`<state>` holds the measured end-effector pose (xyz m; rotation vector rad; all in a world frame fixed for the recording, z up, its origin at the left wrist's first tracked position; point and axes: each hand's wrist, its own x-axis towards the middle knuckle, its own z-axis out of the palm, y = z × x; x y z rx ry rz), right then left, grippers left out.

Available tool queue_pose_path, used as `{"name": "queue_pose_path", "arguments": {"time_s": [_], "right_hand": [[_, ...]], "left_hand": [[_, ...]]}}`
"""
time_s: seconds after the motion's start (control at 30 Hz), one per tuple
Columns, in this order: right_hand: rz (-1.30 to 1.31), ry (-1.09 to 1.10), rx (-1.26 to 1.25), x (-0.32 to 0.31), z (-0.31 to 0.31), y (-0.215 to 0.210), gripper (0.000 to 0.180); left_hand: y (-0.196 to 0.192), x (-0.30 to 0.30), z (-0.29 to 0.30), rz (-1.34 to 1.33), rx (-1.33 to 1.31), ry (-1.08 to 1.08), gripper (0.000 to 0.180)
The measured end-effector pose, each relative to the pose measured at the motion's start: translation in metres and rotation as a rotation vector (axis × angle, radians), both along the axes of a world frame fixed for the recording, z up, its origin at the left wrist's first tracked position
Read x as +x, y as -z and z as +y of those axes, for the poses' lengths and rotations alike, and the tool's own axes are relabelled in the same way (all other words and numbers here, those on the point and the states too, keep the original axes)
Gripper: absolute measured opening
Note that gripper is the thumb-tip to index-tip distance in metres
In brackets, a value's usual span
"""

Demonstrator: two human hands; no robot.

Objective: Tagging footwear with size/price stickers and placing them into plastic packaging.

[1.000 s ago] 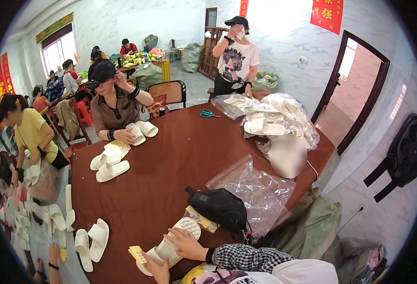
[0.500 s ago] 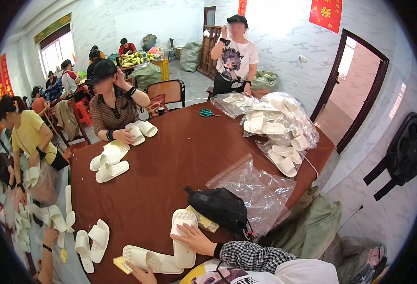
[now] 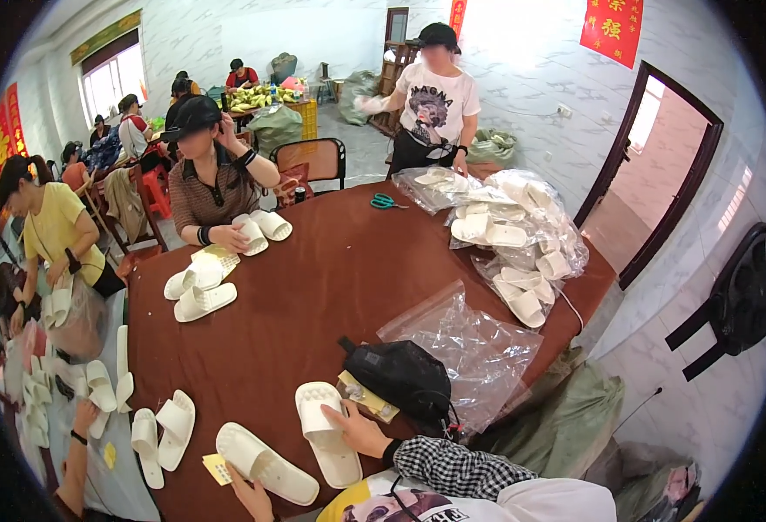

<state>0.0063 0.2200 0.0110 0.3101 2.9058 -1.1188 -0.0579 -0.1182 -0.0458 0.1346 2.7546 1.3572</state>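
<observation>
Near the front edge of the table, my right hand (image 3: 359, 431) grips the side of a cream slipper (image 3: 332, 452), its fingers by the strap. My left hand (image 3: 248, 494) has a small yellow card (image 3: 217, 469) at its fingertips, and lies against the lower side of a second cream slipper (image 3: 272, 468). The two slippers rest apart, at a slant, with their straps away from me. Beside my right hand is a stack of yellow cards (image 3: 367, 398), partly under a black pouch (image 3: 399, 376).
A clear plastic bag (image 3: 474, 348) lies right of the pouch. Bagged slippers (image 3: 522, 230) heap at the far right, near teal scissors (image 3: 386, 201). One pair (image 3: 164, 432) lies at left. Across the table a seated co-worker (image 3: 218, 187) handles slippers; another person (image 3: 435, 104) stands behind.
My two slippers have moved apart; the left one has turned to slant more, and the right one has tilted leftward. My right hand has shifted its grip to the slipper's side.
</observation>
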Motion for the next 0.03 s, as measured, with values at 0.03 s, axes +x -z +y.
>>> {"name": "queue_pose_path", "arguments": {"time_s": [0.03], "right_hand": [[-0.034, 0.002, 0.022, -0.0031, 0.0016, 0.0054, 0.08]], "left_hand": [[0.0068, -0.0114, -0.0039, -0.084, 0.127, 0.055, 0.104]]}}
